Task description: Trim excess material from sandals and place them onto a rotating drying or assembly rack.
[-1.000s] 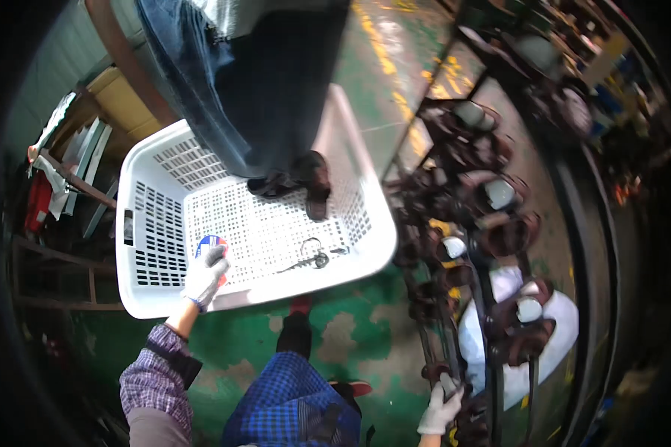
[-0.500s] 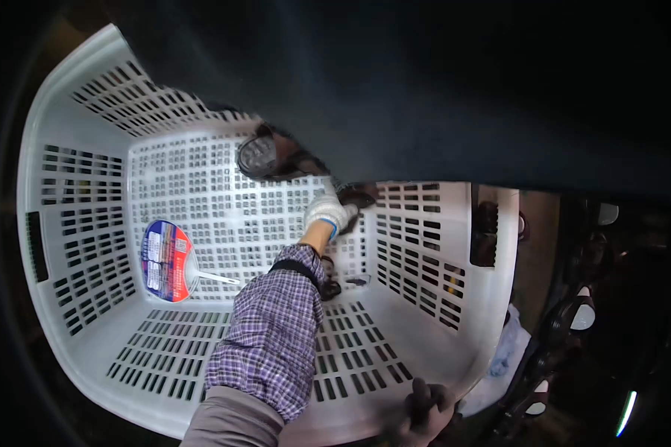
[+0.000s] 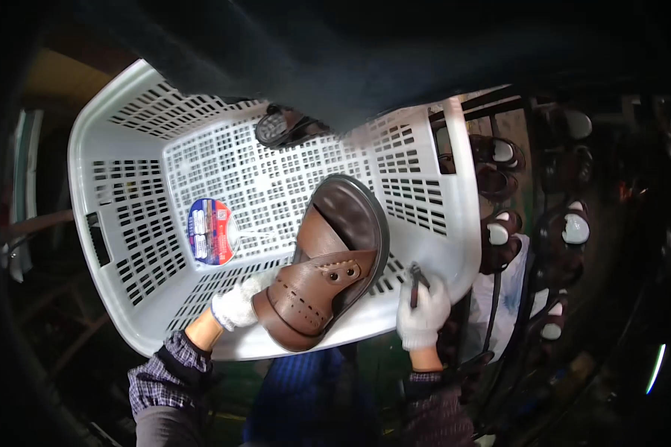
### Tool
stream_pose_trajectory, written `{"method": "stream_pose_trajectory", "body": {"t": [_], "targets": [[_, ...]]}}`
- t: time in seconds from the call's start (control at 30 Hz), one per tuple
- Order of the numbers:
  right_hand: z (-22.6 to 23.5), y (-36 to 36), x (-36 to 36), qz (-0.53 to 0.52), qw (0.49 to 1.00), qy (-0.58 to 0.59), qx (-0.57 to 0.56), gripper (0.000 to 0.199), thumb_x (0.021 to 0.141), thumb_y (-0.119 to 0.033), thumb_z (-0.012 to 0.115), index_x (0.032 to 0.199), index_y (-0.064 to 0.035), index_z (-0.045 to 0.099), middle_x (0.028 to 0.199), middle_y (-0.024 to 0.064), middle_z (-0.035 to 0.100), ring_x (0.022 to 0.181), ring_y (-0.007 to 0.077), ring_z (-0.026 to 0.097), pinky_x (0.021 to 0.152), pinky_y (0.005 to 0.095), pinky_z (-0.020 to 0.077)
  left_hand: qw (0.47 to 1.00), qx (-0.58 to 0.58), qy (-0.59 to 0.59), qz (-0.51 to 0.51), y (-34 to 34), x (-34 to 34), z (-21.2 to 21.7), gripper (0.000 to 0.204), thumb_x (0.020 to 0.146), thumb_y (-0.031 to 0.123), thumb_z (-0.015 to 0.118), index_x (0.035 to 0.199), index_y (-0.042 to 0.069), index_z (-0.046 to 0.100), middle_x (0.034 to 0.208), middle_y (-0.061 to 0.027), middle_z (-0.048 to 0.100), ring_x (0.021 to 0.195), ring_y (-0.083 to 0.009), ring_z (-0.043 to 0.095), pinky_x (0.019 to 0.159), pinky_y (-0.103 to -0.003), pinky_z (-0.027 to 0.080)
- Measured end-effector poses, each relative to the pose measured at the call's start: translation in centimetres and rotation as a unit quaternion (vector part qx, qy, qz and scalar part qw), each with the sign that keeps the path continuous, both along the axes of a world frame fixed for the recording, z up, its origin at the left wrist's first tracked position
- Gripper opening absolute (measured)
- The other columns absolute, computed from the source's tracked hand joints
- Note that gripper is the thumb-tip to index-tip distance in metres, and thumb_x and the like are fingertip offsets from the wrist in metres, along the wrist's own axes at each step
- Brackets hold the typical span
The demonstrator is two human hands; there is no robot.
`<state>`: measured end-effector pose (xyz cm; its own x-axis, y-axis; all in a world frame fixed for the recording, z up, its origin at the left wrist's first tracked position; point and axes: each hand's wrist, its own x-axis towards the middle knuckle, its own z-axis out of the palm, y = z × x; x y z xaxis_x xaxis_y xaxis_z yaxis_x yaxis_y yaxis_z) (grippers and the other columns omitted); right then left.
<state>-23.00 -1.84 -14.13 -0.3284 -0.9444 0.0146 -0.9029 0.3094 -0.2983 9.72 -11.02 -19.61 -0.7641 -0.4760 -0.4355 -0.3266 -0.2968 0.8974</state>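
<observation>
A brown leather sandal with crossed straps and a dark sole is held over the near rim of a white slotted plastic basket. My left hand, in a white knit glove, grips it at the lower left; its fingertips are hidden by the sandal. My right hand, also gloved, is to the right of the sandal, closed around a small dark tool whose kind I cannot make out. Inside the basket, another dark shoe lies at the far side, partly covered.
A blue and red plastic hand fan lies at the basket's left. Dark cloth hangs across the far side. On the right, several brown sandals with white inserts stand in rows, beside a whitish plastic sheet.
My left hand has come back out of the basket toward me and now holds the brown sandal. My right hand has moved up. The basket appears shifted in view.
</observation>
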Motion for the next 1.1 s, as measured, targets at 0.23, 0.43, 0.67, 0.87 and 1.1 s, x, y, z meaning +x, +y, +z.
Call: {"method": "stream_pose_trajectory", "body": {"t": [0.23,0.43,0.67,0.87,1.1], "targets": [[11.1,1.2,5.2,-0.087,0.839,-0.527,0.103,0.038,0.091,-0.019,0.058,0.125,-0.0002,0.060,0.108,0.0126,0.060,0.093,0.0182,0.057,0.083,0.0336,0.0461,0.945,0.230,-0.003,0.234,4.3,-2.9,20.8,0.074,0.068,0.010,0.085,0.133,0.002,0.050,0.122,-0.0076,0.062,0.111,-0.0163,0.057,0.096,-0.033,0.047],[20.4,7.3,7.1,-0.086,0.634,-0.769,-0.012,0.063,0.093,-0.020,0.058,0.146,0.0043,0.034,0.132,0.0065,0.052,0.112,0.0118,0.049,0.097,0.0255,0.0393,0.978,-0.065,-0.101,0.171,12.6,-5.6,23.6,0.096,0.060,0.022,0.091,0.139,0.004,0.040,0.130,-0.0115,0.056,0.121,-0.0198,0.052,0.100,-0.037,0.045],[25.3,12.1,4.3,0.084,0.779,-0.600,0.162,0.054,0.087,-0.027,0.062,0.130,0.0037,0.052,0.127,0.0197,0.056,0.108,0.0293,0.061,0.096,0.0387,0.0459,0.883,0.347,0.195,0.249,17.9,-5.3,20.4,0.064,0.099,0.035,0.050,0.150,0.004,0.027,0.150,-0.0143,0.037,0.135,-0.0266,0.042,0.112,-0.041,0.038],[29.5,13.7,4.3,0.139,0.960,-0.224,-0.090,0.025,0.079,-0.008,0.062,0.101,0.0042,0.062,0.118,0.0171,0.056,0.100,0.0342,0.060,0.087,0.0437,0.0496,0.674,0.513,0.497,0.190,18.3,-8.8,24.6,0.078,0.091,0.042,0.063,0.149,0.003,0.029,0.148,-0.0162,0.040,0.137,-0.0268,0.039,0.113,-0.038,0.036],[30.0,13.9,6.7,0.242,0.968,0.020,-0.065,0.028,0.076,-0.012,0.063,0.103,-0.0032,0.063,0.107,0.0076,0.053,0.102,0.0251,0.054,0.096,0.0602,0.0323,0.852,0.322,0.318,0.265,19.5,-5.3,25.4,0.128,0.059,0.078,0.072,0.154,0.012,0.017,0.153,-0.0160,0.031,0.138,-0.0326,0.036,0.114,-0.050,0.035]]}}
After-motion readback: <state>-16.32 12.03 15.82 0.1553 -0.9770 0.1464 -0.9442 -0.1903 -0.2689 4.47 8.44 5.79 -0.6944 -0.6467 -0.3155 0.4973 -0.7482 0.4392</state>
